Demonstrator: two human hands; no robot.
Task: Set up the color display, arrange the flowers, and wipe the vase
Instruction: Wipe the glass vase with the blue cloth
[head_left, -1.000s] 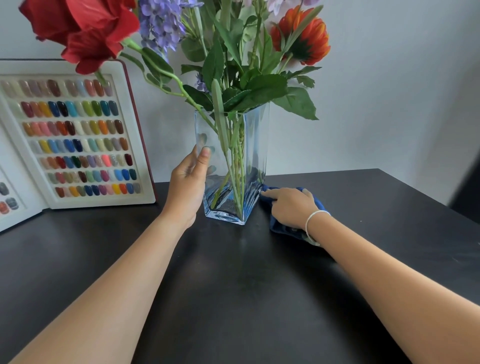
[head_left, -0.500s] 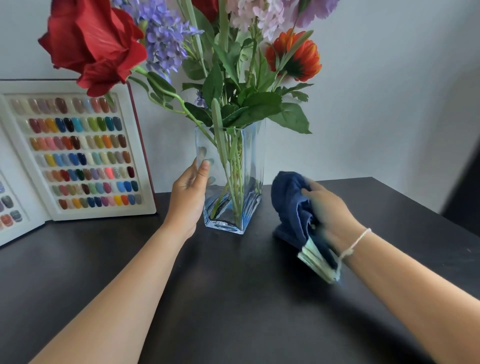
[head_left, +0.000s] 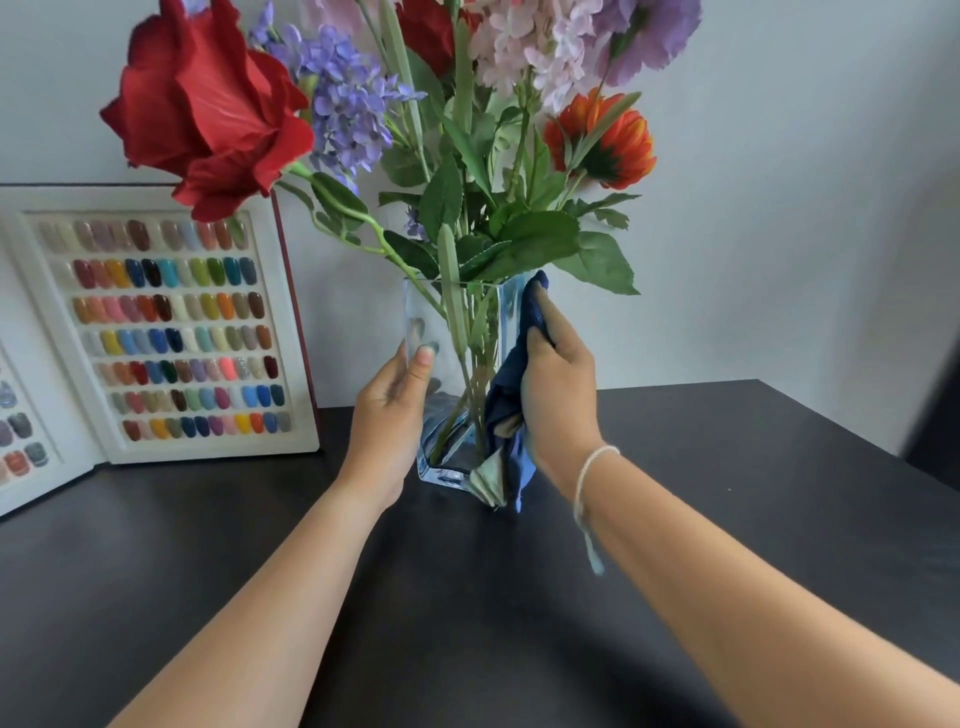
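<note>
A tall square clear glass vase (head_left: 448, 332) stands upright on the dark table (head_left: 467, 597), near the back wall. It holds flowers (head_left: 363, 114): a big red bloom, purple and pink sprays, an orange one, green leaves. My left hand (head_left: 387, 415) grips the vase's left side. My right hand (head_left: 558, 384) presses a dark blue cloth (head_left: 506, 415) against the vase's right side, from the rim down to the base. The open color display (head_left: 171, 327), a white book of painted nail swatches, leans against the wall at the left.
A white wall stands close behind the vase and display. The table's right edge (head_left: 852, 441) runs diagonally at the far right, with a dark shape beyond it. Bare dark tabletop lies in front of the vase under my forearms.
My right hand lifted the blue cloth off the table beside the vase and brought it up against the vase's right side. My left hand kept its hold on the vase.
</note>
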